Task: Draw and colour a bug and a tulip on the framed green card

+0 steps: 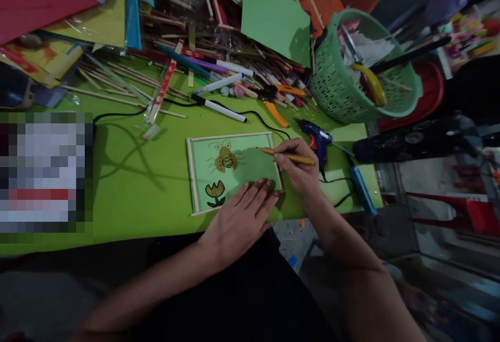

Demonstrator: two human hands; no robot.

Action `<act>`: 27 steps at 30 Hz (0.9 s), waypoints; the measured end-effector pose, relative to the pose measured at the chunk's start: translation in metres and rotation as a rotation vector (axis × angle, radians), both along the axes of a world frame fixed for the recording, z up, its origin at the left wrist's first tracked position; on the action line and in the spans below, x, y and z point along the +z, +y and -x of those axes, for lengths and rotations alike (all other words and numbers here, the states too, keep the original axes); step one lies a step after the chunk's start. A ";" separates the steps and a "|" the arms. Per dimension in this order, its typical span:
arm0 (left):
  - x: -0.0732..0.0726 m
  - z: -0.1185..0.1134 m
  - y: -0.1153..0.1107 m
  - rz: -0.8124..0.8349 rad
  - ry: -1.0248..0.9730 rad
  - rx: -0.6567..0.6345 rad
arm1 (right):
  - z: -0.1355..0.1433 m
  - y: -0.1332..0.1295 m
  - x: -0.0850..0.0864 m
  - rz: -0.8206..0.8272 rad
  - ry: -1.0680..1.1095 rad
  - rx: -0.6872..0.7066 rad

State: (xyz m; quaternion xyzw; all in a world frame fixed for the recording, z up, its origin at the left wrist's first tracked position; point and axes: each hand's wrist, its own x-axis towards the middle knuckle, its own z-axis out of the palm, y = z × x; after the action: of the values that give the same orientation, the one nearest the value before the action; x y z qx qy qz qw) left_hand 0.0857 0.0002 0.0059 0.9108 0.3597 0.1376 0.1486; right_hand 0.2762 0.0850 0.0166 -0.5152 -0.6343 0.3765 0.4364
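A green paper picture (250, 170) framed with thin wooden sticks lies on the table near its front edge. On it are a brown bug drawing (226, 160) and, below that, a tulip drawing (215, 192) outlined in black. My left hand (244, 212) rests flat over the lower part of the picture, fingers stretched out. In my right hand (300, 170), at the picture's right side, a golden-brown pencil (289, 156) is gripped, its tip over the upper right of the paper. The pencil's tip is close to the sheet; contact cannot be made out.
A blue glue gun (317, 139) lies right of my right hand, near a green basket (328, 71) of scraps. Markers (221, 108), orange-handled scissors (276, 114) and loose wooden sticks (113, 79) spread behind the picture. A black cord (258, 114) crosses the green table (133, 201).
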 end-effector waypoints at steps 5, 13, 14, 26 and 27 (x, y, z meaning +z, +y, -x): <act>0.000 0.000 0.000 -0.025 -0.028 -0.006 | 0.001 -0.004 0.000 0.035 0.054 -0.033; -0.004 0.000 -0.002 -0.085 -0.046 -0.015 | 0.025 0.018 0.036 -0.125 -0.232 0.222; -0.005 0.000 -0.002 -0.093 -0.046 -0.018 | 0.032 0.024 0.041 -0.159 -0.287 0.295; -0.011 0.003 -0.004 -0.133 -0.104 -0.003 | 0.105 0.090 0.030 -0.457 -0.874 0.659; -0.011 0.003 -0.004 -0.136 -0.108 -0.001 | 0.105 0.092 0.031 -0.461 -0.871 0.633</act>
State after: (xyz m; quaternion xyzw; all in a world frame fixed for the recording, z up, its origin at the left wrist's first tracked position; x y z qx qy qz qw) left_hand 0.0825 -0.0042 -0.0049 0.9102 0.3404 0.2106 0.1058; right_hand 0.1710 0.1772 0.0479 -0.2996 -0.9438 0.0944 0.1026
